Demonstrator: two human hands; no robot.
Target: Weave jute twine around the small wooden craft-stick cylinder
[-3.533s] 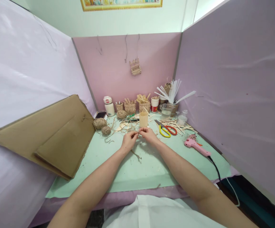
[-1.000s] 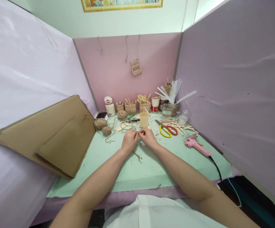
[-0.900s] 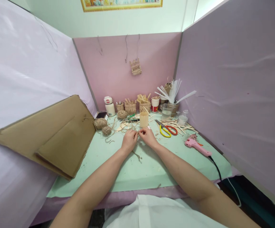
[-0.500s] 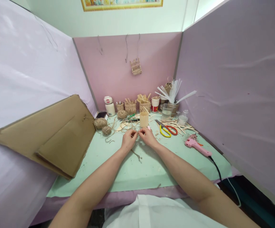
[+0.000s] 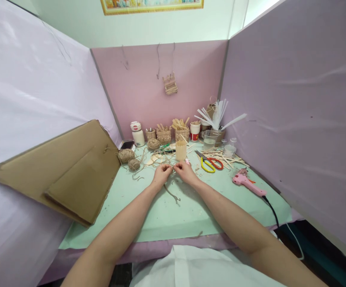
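My left hand (image 5: pixel 162 174) and my right hand (image 5: pixel 185 172) meet fingertip to fingertip over the middle of the table, both closed in a pinch. Between them runs jute twine, mostly hidden by the fingers. A loose twine end (image 5: pixel 172 194) trails onto the green cloth below my left hand. Just beyond the hands stands a small upright holder of wooden sticks (image 5: pixel 181 150). Tangled twine (image 5: pixel 161 158) lies behind my left hand, with balls of twine (image 5: pixel 127 155) farther left.
Scissors (image 5: pixel 208 162) and loose wooden strips (image 5: pixel 225 158) lie to the right. A pink glue gun (image 5: pixel 247 183) rests near the right edge, its cord hanging off. Folded cardboard (image 5: pixel 71 175) leans at the left. Stick-filled baskets (image 5: pixel 163 136) and a white bottle (image 5: pixel 137 134) line the back.
Both hands stay together in nearly the same place, shifted slightly left. More of the trailing twine end shows below my left hand.
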